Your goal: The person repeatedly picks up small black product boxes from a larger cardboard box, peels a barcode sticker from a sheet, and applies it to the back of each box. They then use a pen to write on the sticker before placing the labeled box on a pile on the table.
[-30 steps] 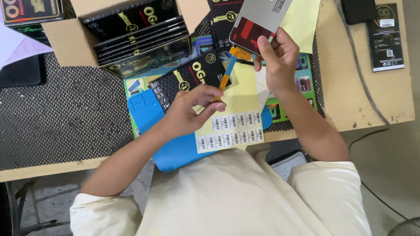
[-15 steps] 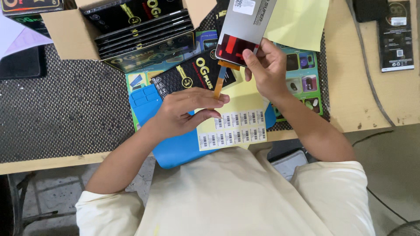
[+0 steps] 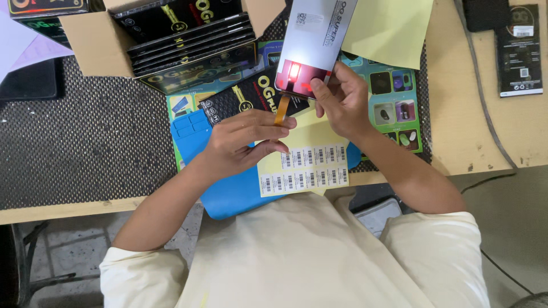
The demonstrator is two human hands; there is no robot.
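**Pinching an orange strip beside the barcode labels**

Left fingertips (image 3: 274, 122) closed on a thin orange strip (image 3: 281, 109), thumb against forefinger, the other fingers loosely curled; left hand (image 3: 242, 142) resting over the upper edge of the yellow sheet of barcode labels (image 3: 305, 168), just below centre frame. Right fingers (image 3: 328, 94) clamped on the lower red end of a flat grey package (image 3: 317, 37), right hand (image 3: 345, 102) holding it tilted, up towards the top centre. Strip tip close under that red end; touching or not, cannot tell.

Seemingly mid-labelling: picking at a sticker, package held ready. Next move, by judgement, calling for a steady package and a clean, square lay of the label.

Beneath: blue mat (image 3: 228, 191), black packet (image 3: 251, 97). Upper left: cardboard box (image 3: 85, 45) of black packets.
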